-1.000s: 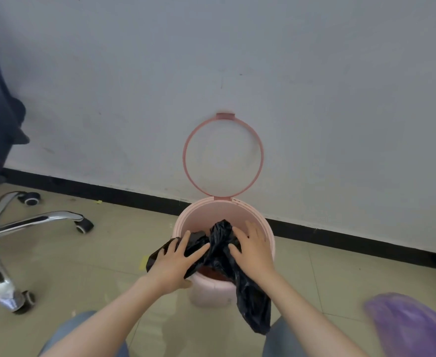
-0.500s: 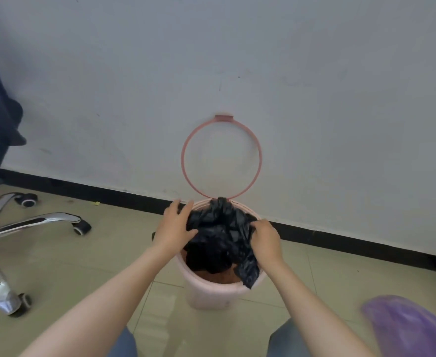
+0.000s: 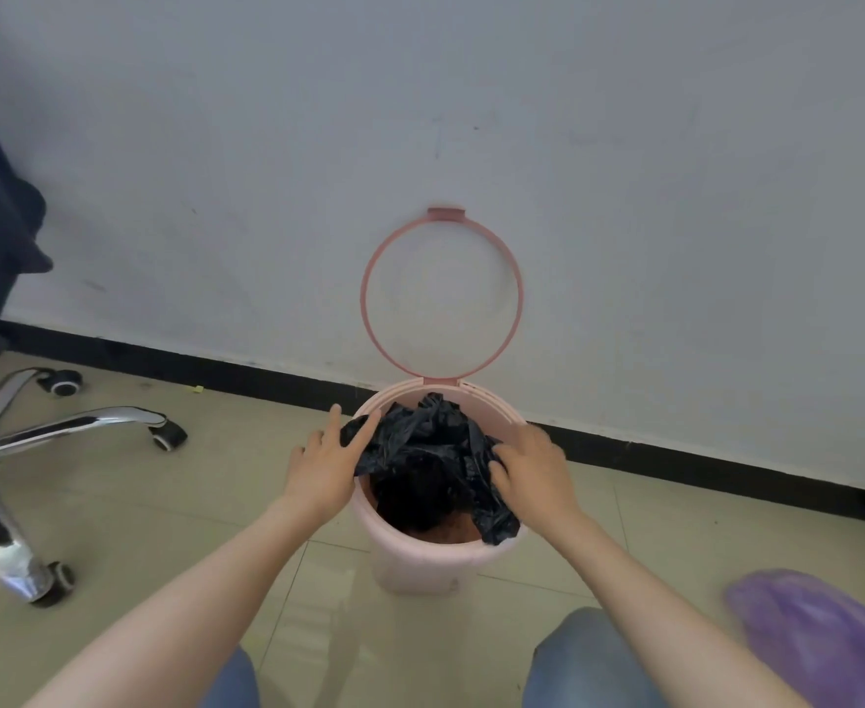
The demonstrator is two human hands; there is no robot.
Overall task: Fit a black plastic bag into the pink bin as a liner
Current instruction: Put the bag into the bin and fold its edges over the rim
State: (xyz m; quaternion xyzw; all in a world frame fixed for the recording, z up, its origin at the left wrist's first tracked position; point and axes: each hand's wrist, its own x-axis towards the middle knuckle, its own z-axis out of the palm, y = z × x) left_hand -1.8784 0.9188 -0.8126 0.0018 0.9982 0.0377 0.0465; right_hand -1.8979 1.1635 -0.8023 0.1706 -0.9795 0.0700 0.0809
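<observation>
1. Since half a second ago, both hands have shifted outward along the rim, spreading the black plastic bag [image 3: 433, 452] wider across the mouth of the pink bin [image 3: 420, 559].
2. Left hand [image 3: 325, 465] rests on the left rim, fingers spread and extended, index finger pressing the bag's edge.
3. Right hand [image 3: 532, 470] curls over the right rim, fingers pinching bunched plastic.
4. Bag sits crumpled inside the bin, a flap draped over the near-right rim.
5. Ring lid [image 3: 442, 293] stands upright, leaning against the wall [image 3: 624, 171].
6. Office chair base [image 3: 37, 436] stands left on the floor [image 3: 113, 528]; a blurred purple object [image 3: 818, 636] lies lower right.
</observation>
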